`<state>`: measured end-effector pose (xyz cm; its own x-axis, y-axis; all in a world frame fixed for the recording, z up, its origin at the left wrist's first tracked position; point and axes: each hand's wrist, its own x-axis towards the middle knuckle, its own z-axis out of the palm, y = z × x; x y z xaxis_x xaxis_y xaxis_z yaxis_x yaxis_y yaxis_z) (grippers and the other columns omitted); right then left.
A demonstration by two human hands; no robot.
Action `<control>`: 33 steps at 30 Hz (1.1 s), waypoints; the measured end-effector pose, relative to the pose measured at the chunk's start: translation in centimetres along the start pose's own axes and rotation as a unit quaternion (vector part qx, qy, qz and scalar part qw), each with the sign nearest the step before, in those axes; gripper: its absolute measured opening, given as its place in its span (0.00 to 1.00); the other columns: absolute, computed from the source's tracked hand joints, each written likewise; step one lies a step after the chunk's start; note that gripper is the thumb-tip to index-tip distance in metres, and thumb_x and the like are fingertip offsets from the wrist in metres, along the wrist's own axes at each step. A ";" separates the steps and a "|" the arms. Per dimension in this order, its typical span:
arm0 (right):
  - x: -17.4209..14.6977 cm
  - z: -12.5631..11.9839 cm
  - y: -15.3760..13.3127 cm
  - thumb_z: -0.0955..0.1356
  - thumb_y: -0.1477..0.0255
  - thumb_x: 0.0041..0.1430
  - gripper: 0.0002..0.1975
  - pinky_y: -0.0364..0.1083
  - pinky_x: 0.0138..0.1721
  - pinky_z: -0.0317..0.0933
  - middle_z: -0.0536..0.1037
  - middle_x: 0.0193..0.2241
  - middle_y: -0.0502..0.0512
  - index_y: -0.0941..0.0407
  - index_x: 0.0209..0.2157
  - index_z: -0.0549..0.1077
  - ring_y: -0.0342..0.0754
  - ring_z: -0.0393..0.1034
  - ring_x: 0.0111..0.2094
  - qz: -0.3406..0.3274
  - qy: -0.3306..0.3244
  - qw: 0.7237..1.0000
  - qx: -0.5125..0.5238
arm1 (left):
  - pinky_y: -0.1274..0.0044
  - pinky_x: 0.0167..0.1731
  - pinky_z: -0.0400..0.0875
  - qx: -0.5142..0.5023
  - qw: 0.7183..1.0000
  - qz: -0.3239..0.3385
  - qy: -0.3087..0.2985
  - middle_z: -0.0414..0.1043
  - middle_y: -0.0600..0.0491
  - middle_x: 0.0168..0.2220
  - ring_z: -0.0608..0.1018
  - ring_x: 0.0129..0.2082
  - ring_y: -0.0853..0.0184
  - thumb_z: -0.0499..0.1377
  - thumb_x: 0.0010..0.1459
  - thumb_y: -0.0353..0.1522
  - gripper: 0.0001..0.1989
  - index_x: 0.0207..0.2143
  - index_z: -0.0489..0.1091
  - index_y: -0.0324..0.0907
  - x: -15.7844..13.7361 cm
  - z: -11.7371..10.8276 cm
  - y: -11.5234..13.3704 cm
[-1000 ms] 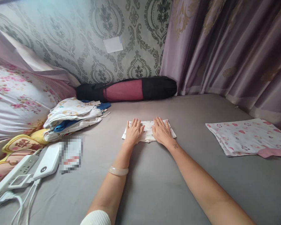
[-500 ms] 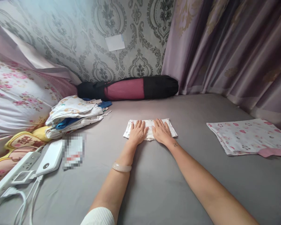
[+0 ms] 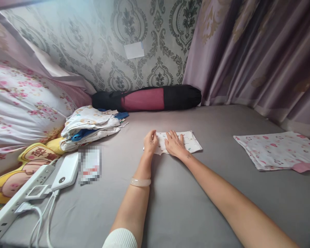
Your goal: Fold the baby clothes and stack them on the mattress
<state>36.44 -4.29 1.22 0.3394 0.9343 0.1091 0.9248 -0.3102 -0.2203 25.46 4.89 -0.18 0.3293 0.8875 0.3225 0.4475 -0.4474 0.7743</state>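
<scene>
From my head view, the white cloth (image 3: 191, 142) lay on the bed (image 3: 186, 206), seemingly part-folded. My right hand (image 3: 174, 143) rested flat on it, fingers spread, gripping nothing; my left hand (image 3: 150, 142) curled at its left edge, pinching or not, I couldn't tell. The pink-printed cloth (image 3: 276, 150) looked folded; the clothes (image 3: 90, 117) lay rumpled.
</scene>
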 end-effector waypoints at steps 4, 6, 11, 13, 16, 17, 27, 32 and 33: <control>0.1 -0.5 0.0 0.52 0.67 0.66 0.27 0.64 0.63 0.35 0.52 0.66 0.63 0.61 0.64 0.56 0.55 0.43 0.66 0.005 -0.020 1.000 -0.004 | 0.74 0.46 0.72 -0.036 0.999 -0.029 0.018 0.77 0.48 0.43 0.78 0.44 0.64 0.48 0.61 0.31 0.16 0.44 0.73 0.40 0.4 -0.5 0.0; 0.3 -0.8 -0.4 0.52 0.68 0.66 0.27 0.64 0.63 0.34 0.52 0.66 0.64 0.62 0.63 0.57 0.56 0.42 0.66 0.008 -0.031 0.999 -0.006 | 0.74 0.45 0.72 -0.062 0.997 -0.042 0.030 0.77 0.47 0.42 0.78 0.43 0.65 0.47 0.61 0.32 0.17 0.43 0.73 0.39 0.7 -0.6 -0.3; 0.7 -0.7 -2.3 0.52 0.69 0.66 0.28 0.61 0.64 0.29 0.51 0.66 0.64 0.66 0.63 0.56 0.55 0.41 0.67 -0.020 -0.019 1.000 0.002 | 0.75 0.43 0.72 -0.146 0.983 -0.080 0.071 0.77 0.47 0.40 0.78 0.41 0.67 0.47 0.59 0.33 0.17 0.43 0.72 0.38 1.3 -0.7 -1.7; 0.8 -0.1 -3.0 0.52 0.67 0.66 0.29 0.58 0.64 0.29 0.52 0.66 0.65 0.67 0.64 0.55 0.54 0.41 0.67 -0.026 -0.018 0.999 0.009 | 0.75 0.41 0.73 -0.194 0.972 -0.097 0.092 0.77 0.47 0.38 0.79 0.39 0.67 0.48 0.58 0.33 0.16 0.41 0.72 0.38 1.5 -0.7 -2.2; 0.8 1.0 -3.4 0.52 0.66 0.67 0.29 0.57 0.64 0.27 0.53 0.65 0.65 0.68 0.64 0.55 0.54 0.42 0.66 -0.019 -0.012 1.000 0.009 | 0.74 0.39 0.73 -0.259 0.951 -0.121 0.118 0.77 0.48 0.36 0.79 0.37 0.66 0.51 0.56 0.33 0.13 0.38 0.72 0.38 1.5 -0.7 -2.4; 0.8 1.3 -3.4 0.52 0.66 0.67 0.29 0.57 0.64 0.27 0.53 0.65 0.65 0.68 0.64 0.55 0.54 0.42 0.66 -0.018 -0.007 1.000 0.008 | 0.74 0.38 0.73 -0.275 0.945 -0.127 0.123 0.77 0.48 0.35 0.79 0.36 0.66 0.51 0.55 0.33 0.13 0.38 0.72 0.38 1.5 -0.8 -2.4; 1.1 0.9 -4.0 0.52 0.67 0.67 0.29 0.58 0.64 0.28 0.55 0.65 0.66 0.69 0.63 0.56 0.55 0.43 0.66 -0.011 -0.012 1.000 -0.002 | 0.75 0.35 0.73 -0.317 0.925 -0.153 0.145 0.76 0.49 0.32 0.79 0.33 0.67 0.52 0.54 0.32 0.10 0.35 0.71 0.38 1.6 -1.2 -2.1; 1.7 1.3 -5.8 0.52 0.67 0.67 0.29 0.56 0.64 0.30 0.54 0.65 0.65 0.68 0.64 0.55 0.54 0.42 0.66 -0.040 -0.001 0.999 0.016 | 0.75 0.36 0.73 -0.329 0.915 -0.167 0.160 0.75 0.50 0.31 0.79 0.33 0.67 0.52 0.54 0.31 0.10 0.35 0.71 0.38 1.8 -1.4 -2.2; 1.8 1.6 -6.0 0.52 0.66 0.67 0.29 0.55 0.64 0.30 0.53 0.65 0.64 0.68 0.64 0.54 0.54 0.42 0.66 -0.044 -0.001 0.999 0.018 | 0.75 0.36 0.73 -0.332 0.914 -0.171 0.161 0.75 0.50 0.31 0.79 0.32 0.68 0.52 0.54 0.31 0.10 0.35 0.71 0.38 1.8 -1.5 -2.2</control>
<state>31.19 -0.51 1.22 0.2563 0.9580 0.1284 0.9443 -0.2198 -0.2448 23.81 7.61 -0.50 -0.0458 0.9971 0.0604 -0.1591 -0.0670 0.9850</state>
